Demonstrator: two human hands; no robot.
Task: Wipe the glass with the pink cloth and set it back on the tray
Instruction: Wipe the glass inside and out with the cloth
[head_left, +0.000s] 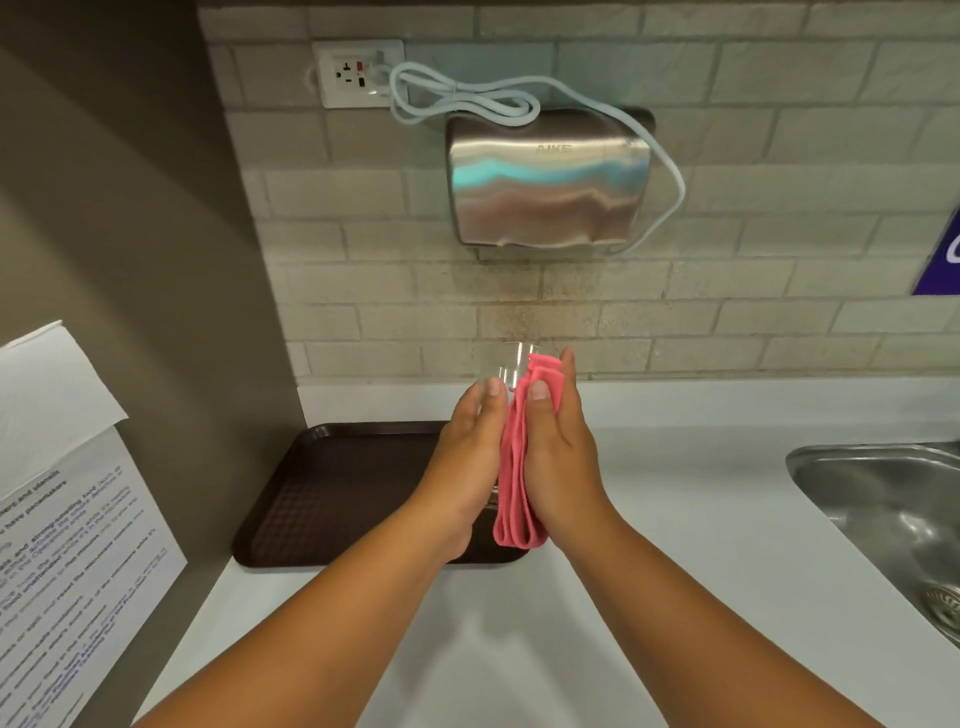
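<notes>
Wiping step: left hand (470, 441) grips glass (511, 366), right hand (558, 447) presses pink cloth (514, 499) against it. Next: lower glass upright onto tray (332, 493) at counter's (701, 545) left edge.

Both forearms reach forward, left hand (470, 457) and right hand (558, 457) side by side, fingers (540, 389) curled.

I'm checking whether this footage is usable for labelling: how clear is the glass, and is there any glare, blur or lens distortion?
Head view: the glass is faint, nearly blending into the tiles, with only thin rim highlights; the pink cloth and both hands are reasonably sharp. Bright reflections streak the steel hand dryer. The wide-angle lens bends edges, and the printed notice at left is smeared.
</notes>
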